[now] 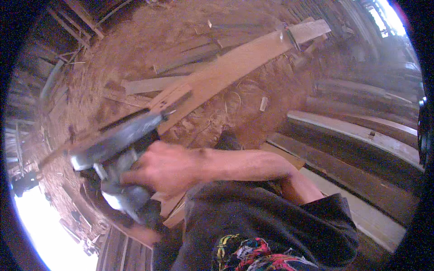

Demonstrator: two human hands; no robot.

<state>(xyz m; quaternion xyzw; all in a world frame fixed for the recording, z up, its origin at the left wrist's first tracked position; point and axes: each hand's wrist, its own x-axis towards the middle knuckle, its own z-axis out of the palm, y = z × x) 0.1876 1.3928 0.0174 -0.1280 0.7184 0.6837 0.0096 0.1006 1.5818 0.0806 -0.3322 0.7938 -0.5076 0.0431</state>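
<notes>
A grey metal power tool with a long flat body, which looks like an electric hand planer [120, 135], is tilted over the near left end of a long wooden board [239, 58]. My right hand [165, 167] is closed around the tool, its forearm reaching across from the right. Low on the left, a blurred patch of skin belongs to my left hand [143, 235] or wrist. Its fingers are smeared or hidden below the tool. Motion blurs the tool, so whether it touches the board cannot be made out.
Wood shavings and sawdust cover the brown floor [149, 36]. Loose planks [158, 84] lie beside the board. Long timbers [357, 128] are stacked on the right, and more lumber [122, 248] stands at the lower left. Bright light enters at the left [49, 230].
</notes>
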